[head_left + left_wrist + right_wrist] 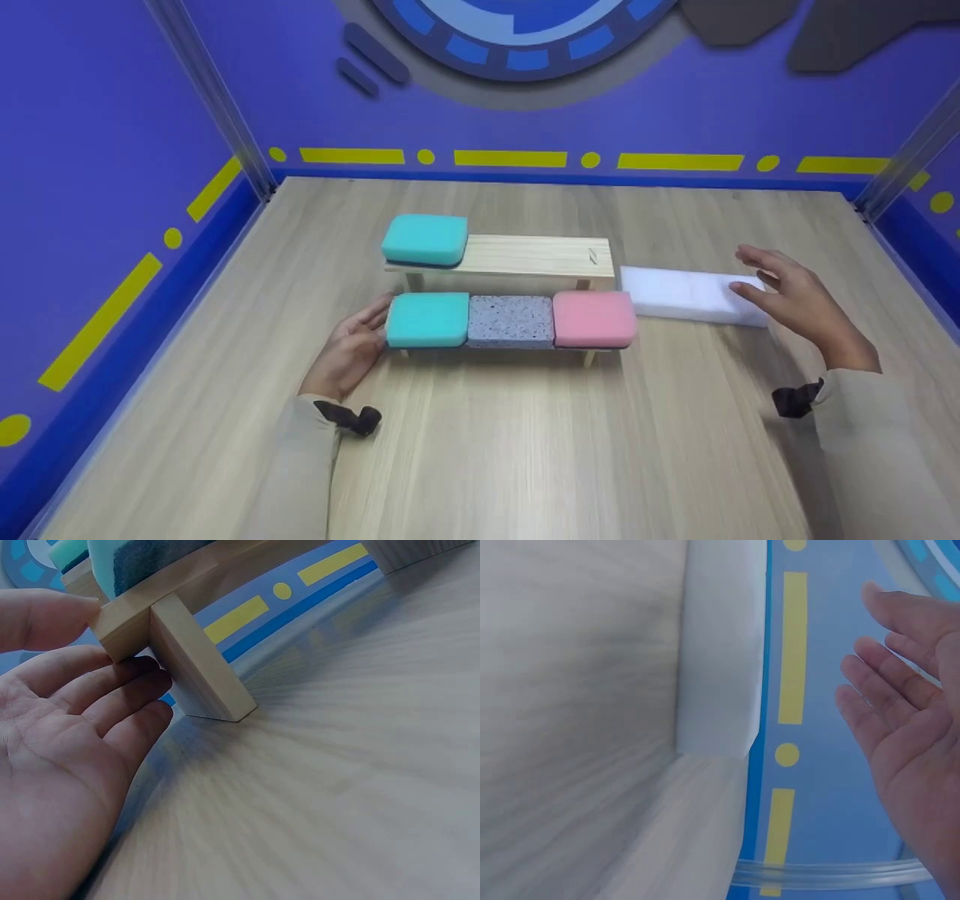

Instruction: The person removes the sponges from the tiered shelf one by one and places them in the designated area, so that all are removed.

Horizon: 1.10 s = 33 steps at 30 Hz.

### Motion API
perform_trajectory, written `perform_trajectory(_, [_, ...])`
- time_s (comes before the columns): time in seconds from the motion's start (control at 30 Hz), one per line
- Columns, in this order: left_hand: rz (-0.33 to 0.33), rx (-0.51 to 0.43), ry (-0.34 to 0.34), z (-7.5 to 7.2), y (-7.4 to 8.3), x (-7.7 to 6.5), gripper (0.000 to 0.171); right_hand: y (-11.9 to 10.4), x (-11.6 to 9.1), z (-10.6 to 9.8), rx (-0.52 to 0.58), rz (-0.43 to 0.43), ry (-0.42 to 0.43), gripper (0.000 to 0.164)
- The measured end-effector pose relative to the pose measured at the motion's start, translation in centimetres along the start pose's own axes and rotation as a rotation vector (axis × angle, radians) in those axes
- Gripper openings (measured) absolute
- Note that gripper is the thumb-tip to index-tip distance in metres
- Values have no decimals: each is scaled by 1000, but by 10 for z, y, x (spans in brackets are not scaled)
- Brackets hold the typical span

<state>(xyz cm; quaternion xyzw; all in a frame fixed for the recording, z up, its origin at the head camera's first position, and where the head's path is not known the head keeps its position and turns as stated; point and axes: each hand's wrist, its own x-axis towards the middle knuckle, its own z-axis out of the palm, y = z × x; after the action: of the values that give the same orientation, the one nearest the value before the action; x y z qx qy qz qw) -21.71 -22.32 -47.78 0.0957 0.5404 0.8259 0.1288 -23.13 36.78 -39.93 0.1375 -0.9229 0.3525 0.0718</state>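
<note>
Two low wooden stands are one behind the other. On the front stand [202, 667] sit a turquoise sponge [427, 320], a grey speckled sponge-like block [511, 321] and a pink sponge [594, 319], side by side. Another turquoise sponge [425, 238] lies at the left end of the rear stand [536, 255]. My left hand [349, 351] is at the front stand's left end, thumb by the board's corner and fingers beside its underside and leg. To the right, my right hand [799, 294] hovers with spread, empty fingers near a long white foam-like block [682, 295].
The wooden tabletop [495, 450] carries both stands and the white block. Blue panels with yellow marks [510, 158] wall in the back and sides, with metal posts [225, 105] at the corners. Bare board shows on the rear stand's right part.
</note>
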Motion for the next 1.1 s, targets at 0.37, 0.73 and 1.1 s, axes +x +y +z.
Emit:
perform_trajectory(0.37, [-11,7,23,1,0,2,69,-30,17,5,-13,-69,17,60])
perform_trajectory(0.73, [-4,-5,33,2,0,0,64,-68,39,17,29,-73,-32,60])
perform_trajectory(1.1, [2,12,21,0,-1,0,66,-105,62,31,91,-55,-89,60])
